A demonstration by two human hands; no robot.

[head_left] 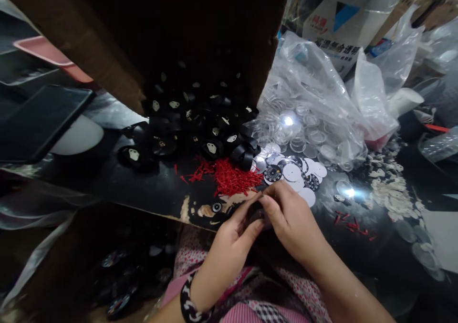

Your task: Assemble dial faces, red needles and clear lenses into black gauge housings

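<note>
My left hand (pixel 234 232) and my right hand (pixel 288 215) meet at the table's front edge, both closed around a dark round part (pixel 258 212). My fingers cover most of it, and its details are hard to make out. Just beyond my fingertips lies a heap of small red pointers (pixel 234 177). White and black printed dials (pixel 291 171) are spread past my right hand. A small black ring-shaped piece (pixel 216 207) rests left of my left hand. Further back sit several black round housings (pixel 164 144) with pale plates on them.
A big cardboard box (pixel 118 70) lies open toward me, with housings spilling out. Transparent discs (pixel 307 132) fill a plastic bag (pixel 315 70) at back right. Pale small plates (pixel 391 189) and a few red pointers (pixel 352 225) lie right. At left stands a dark tablet-like panel (pixel 43 122).
</note>
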